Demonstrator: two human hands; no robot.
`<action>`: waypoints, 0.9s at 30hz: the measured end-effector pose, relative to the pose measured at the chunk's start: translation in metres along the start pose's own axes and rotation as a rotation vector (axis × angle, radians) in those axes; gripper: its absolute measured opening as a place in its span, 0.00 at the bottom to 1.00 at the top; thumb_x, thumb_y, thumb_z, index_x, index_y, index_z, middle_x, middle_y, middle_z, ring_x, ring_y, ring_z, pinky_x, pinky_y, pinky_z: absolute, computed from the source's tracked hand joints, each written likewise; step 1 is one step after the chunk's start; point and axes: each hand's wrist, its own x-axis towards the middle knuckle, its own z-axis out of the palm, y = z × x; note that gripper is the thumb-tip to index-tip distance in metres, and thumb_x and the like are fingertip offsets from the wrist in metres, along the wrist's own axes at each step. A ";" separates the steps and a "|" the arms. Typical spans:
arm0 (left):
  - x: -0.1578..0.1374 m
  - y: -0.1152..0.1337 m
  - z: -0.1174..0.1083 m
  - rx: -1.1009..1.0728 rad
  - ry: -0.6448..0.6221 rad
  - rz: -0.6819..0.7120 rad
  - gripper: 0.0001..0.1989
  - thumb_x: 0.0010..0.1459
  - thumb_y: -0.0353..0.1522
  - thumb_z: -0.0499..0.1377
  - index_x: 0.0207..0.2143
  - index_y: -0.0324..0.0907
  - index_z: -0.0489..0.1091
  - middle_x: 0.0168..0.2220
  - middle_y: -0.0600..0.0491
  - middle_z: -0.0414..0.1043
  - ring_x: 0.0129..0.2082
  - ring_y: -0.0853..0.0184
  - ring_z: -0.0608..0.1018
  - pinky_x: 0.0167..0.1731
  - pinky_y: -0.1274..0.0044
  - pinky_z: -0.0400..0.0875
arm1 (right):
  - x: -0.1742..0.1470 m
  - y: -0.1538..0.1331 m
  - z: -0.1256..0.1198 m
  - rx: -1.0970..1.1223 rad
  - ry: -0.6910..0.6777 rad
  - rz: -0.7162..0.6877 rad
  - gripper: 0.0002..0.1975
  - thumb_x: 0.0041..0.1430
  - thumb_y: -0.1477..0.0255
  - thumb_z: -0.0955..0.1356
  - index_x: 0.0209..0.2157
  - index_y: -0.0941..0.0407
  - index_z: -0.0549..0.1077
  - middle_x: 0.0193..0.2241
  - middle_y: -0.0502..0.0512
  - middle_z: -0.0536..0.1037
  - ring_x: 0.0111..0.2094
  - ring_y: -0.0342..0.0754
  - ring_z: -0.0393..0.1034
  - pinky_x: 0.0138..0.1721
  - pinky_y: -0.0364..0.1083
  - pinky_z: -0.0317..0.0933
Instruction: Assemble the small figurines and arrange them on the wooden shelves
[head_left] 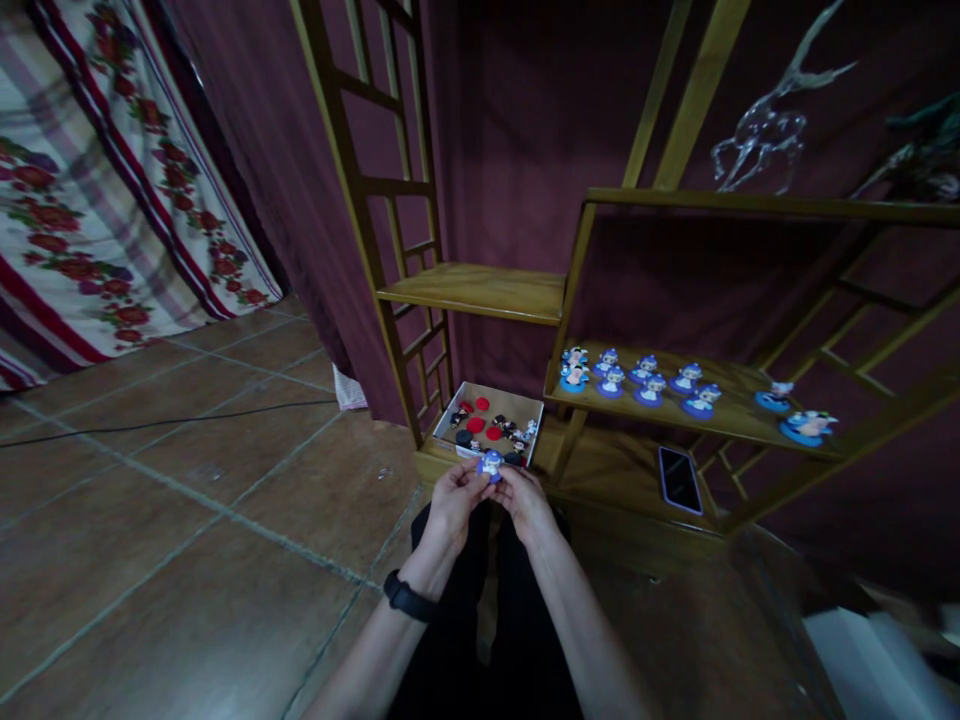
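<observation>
Both my hands are together in front of my knees, holding one small purple-and-white figurine [491, 464] on a round purple base. My left hand [455, 497] grips it from the left, and my right hand [523, 495] pinches its right side. Just beyond them sits a shallow open box [441, 437] with several small figures, red discs [475, 426] and dark discs inside. To the right, a wooden shelf [739, 418] bears rows of similar purple-and-white figurines [649, 390]. Figurines on blue bases [808, 428] stand at both ends of that shelf.
A phone [680, 480] lies on the lower board to the right. Above it, a clear glass deer [765, 140] stands on an upper shelf. The bare middle shelf [480, 288] juts out over the box. A black cable [172, 422] crosses the tiled floor at left.
</observation>
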 end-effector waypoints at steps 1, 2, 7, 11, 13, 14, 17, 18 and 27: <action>0.000 0.001 -0.001 -0.008 0.004 0.000 0.16 0.42 0.22 0.64 0.37 0.36 0.70 0.26 0.51 0.74 0.23 0.72 0.76 0.29 0.79 0.73 | -0.002 -0.001 0.002 -0.002 -0.006 -0.001 0.11 0.38 0.69 0.72 0.27 0.59 0.74 0.24 0.52 0.78 0.22 0.41 0.69 0.27 0.41 0.64; 0.000 0.002 -0.001 -0.019 0.006 -0.004 0.16 0.42 0.22 0.64 0.37 0.36 0.70 0.26 0.51 0.74 0.23 0.72 0.76 0.29 0.79 0.73 | -0.005 -0.002 0.003 -0.006 -0.017 0.001 0.11 0.39 0.69 0.72 0.27 0.59 0.74 0.25 0.52 0.78 0.23 0.42 0.70 0.27 0.42 0.64; -0.001 0.004 -0.006 -0.095 -0.016 -0.071 0.14 0.42 0.20 0.64 0.34 0.35 0.71 0.26 0.50 0.75 0.24 0.71 0.77 0.29 0.80 0.74 | -0.014 -0.003 0.006 -0.050 -0.077 -0.026 0.10 0.38 0.69 0.72 0.26 0.58 0.74 0.26 0.51 0.78 0.26 0.43 0.71 0.31 0.44 0.65; -0.003 0.003 -0.007 -0.123 -0.004 -0.094 0.13 0.42 0.19 0.63 0.34 0.35 0.71 0.27 0.49 0.75 0.24 0.70 0.77 0.29 0.80 0.74 | -0.016 -0.004 0.006 -0.075 -0.102 -0.051 0.10 0.37 0.70 0.73 0.25 0.58 0.74 0.26 0.51 0.77 0.27 0.43 0.70 0.32 0.44 0.65; -0.004 0.002 -0.006 -0.128 0.009 -0.091 0.14 0.42 0.18 0.62 0.34 0.35 0.71 0.27 0.50 0.75 0.24 0.70 0.77 0.29 0.80 0.74 | -0.015 -0.004 0.004 -0.074 -0.100 -0.039 0.10 0.36 0.70 0.73 0.25 0.58 0.74 0.25 0.50 0.77 0.26 0.43 0.70 0.32 0.44 0.65; -0.005 0.002 -0.006 -0.126 0.015 -0.090 0.13 0.42 0.18 0.62 0.33 0.35 0.71 0.26 0.50 0.75 0.24 0.70 0.77 0.29 0.80 0.74 | -0.013 -0.003 0.003 -0.073 -0.099 -0.027 0.10 0.36 0.71 0.73 0.24 0.58 0.74 0.25 0.50 0.77 0.26 0.43 0.70 0.31 0.43 0.65; -0.006 0.000 -0.005 -0.102 0.026 -0.089 0.12 0.42 0.17 0.62 0.32 0.34 0.70 0.26 0.49 0.75 0.23 0.70 0.77 0.28 0.80 0.74 | -0.007 0.000 -0.003 -0.062 -0.097 0.021 0.10 0.35 0.71 0.73 0.23 0.58 0.73 0.23 0.50 0.76 0.24 0.42 0.69 0.30 0.43 0.64; -0.006 0.000 -0.004 -0.094 0.031 -0.085 0.12 0.42 0.17 0.61 0.32 0.34 0.70 0.25 0.49 0.75 0.23 0.70 0.77 0.27 0.80 0.74 | -0.005 0.002 -0.005 -0.054 -0.093 0.037 0.10 0.34 0.72 0.74 0.23 0.58 0.73 0.23 0.50 0.76 0.24 0.42 0.69 0.31 0.44 0.64; -0.006 -0.006 -0.005 -0.001 0.074 0.087 0.17 0.38 0.23 0.66 0.34 0.36 0.69 0.21 0.56 0.72 0.22 0.72 0.75 0.30 0.77 0.72 | -0.008 0.002 -0.004 -0.328 -0.027 -0.282 0.19 0.38 0.69 0.72 0.37 0.53 0.72 0.33 0.51 0.75 0.33 0.45 0.69 0.37 0.45 0.64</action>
